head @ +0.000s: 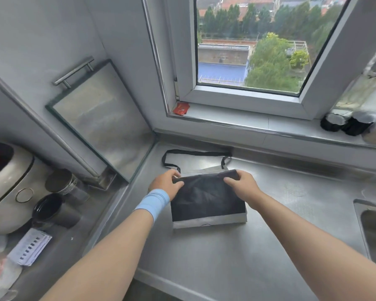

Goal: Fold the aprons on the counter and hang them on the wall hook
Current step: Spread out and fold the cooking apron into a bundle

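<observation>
Fingers (174,173) of left hand (164,185) and right hand (244,186) pinch the folded apron (206,202) on a steel counter (274,237) below a window (248,51).

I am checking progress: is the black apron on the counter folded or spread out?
Folded. The black apron lies as a compact rectangle on the steel counter; the left hand and right hand grip its far edge.

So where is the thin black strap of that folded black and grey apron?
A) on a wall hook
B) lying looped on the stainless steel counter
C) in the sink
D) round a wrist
B: the thin black strap lies looped on the stainless steel counter, beyond the black and grey apron, whose far edge the left hand and the right hand grip.
</observation>
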Motion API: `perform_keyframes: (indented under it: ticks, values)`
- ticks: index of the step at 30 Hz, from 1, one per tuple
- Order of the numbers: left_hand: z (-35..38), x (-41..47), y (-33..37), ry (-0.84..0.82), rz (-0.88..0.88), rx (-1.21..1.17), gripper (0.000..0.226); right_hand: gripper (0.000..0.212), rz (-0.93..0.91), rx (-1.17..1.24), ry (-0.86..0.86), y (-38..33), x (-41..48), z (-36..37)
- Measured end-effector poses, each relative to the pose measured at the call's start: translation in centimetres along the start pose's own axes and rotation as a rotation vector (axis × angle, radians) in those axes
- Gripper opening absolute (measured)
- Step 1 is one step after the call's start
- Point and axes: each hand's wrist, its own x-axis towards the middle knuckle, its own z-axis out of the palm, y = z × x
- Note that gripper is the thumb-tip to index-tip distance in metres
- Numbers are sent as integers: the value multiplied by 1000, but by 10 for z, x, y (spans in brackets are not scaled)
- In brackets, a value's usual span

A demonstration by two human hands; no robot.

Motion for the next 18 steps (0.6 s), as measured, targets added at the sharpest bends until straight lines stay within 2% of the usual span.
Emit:
perform_keyframes:
  ticks: [4,7,10,12,14,17,18]
  values:
    - [21,29,-1,93,220,215,35,13,32,-106,71,6,48,20]
    - [47,42,2,-24,379,277,45,24,47,-198,112,15,78,31]
    - [72,53,-2,-225,400,457,62,40,32,-303,132,21,89,40]
    - [83,60,-6,-326,366,538,68,53,-110,-572,221,25,89,47]
    - [91,65,-8,-328,362,568,71,58,-331,-889,280,32,89,53]
    - [97,69,-12,-270,374,559,73,43,-641,-1040,88,47,88,58]
    - [99,70,-14,-251,378,567,73,45,-647,-1072,-12,54,88,59]
